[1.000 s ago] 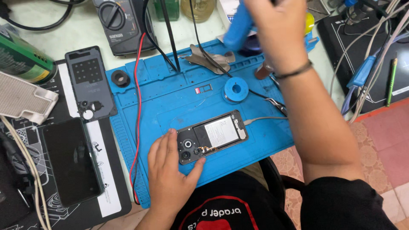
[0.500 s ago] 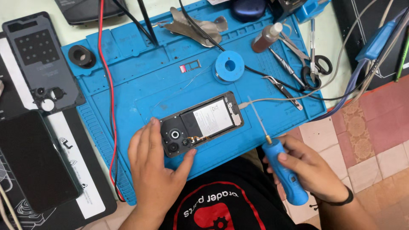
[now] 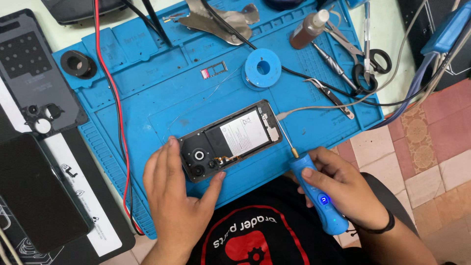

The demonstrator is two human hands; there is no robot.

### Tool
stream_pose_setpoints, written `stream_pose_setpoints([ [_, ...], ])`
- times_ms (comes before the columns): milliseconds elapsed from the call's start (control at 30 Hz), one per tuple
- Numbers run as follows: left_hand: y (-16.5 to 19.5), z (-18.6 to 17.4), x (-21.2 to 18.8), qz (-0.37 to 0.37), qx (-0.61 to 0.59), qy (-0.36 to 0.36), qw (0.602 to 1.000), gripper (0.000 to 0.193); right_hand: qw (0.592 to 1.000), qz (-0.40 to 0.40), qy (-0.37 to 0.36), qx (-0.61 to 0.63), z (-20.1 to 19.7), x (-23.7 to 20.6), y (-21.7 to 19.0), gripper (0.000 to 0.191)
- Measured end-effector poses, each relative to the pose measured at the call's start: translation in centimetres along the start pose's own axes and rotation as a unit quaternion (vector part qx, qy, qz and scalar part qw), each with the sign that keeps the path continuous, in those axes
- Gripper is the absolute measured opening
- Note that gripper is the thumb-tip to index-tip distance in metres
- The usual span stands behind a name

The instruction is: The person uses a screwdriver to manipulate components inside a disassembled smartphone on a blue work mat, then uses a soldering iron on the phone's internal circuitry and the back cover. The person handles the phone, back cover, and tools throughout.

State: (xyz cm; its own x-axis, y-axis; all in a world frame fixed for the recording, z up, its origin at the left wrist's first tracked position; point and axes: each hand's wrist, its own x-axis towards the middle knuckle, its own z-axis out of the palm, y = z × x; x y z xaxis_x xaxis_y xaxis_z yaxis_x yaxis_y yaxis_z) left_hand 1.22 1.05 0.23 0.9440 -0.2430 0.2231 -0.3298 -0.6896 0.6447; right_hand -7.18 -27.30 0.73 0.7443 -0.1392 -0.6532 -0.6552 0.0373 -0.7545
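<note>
Opened black phone (image 3: 230, 140), back cover off, battery exposed, lies diagonally on the blue mat (image 3: 162, 93). Blue electric screwdriver (image 3: 314, 189) tilted, bit near the phone's lower edge.

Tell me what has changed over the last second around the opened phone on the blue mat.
The right hand came down from the back of the bench, where it held the blue electric screwdriver raised, to the mat's near edge; the bit tip now sits beside the opened black phone. The left hand stayed pressed on the phone's camera end. The blue silicone work mat and the blue solder spool lie unchanged.
</note>
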Motion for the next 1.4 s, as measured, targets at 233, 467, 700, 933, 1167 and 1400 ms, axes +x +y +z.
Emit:
stream_pose_setpoints([
  [233, 0.0, -0.1, -0.2, -0.009, 0.007, -0.008, 1.0, 0.094, 1.0, -0.002, 0.007, -0.022, 0.5, 0.1, -0.2, 0.031],
  [467, 0.0, -0.2, -0.2, -0.013, 0.008, -0.014, 1.0, 0.095, 1.0, -0.001, 0.005, -0.026, 0.5, 0.0, 0.0, 0.031],
  [700, 0.0, -0.2, -0.3, -0.01, 0.007, -0.015, 1.0, 0.095, 0.999, -0.012, 0.016, -0.027, 0.8, -0.1, 0.5, 0.033],
  [933, -0.1, -0.3, -0.2, -0.007, 0.01, -0.015, 1.0, 0.095, 0.99, -0.11, 0.004, -0.09, 1.3, -0.3, 0.7, 0.029],
  [1167, 0.0, -0.4, -0.3, -0.006, 0.008, -0.017, 1.0, 0.095, 0.988, -0.114, 0.044, -0.097, 2.4, -0.6, 0.1, 0.034],
  [1400, 0.1, -0.5, -0.2, -0.002, 0.005, -0.012, 1.0, 0.094, 0.958, -0.127, 0.087, -0.242, 2.7, -0.7, -0.6, 0.032],
])
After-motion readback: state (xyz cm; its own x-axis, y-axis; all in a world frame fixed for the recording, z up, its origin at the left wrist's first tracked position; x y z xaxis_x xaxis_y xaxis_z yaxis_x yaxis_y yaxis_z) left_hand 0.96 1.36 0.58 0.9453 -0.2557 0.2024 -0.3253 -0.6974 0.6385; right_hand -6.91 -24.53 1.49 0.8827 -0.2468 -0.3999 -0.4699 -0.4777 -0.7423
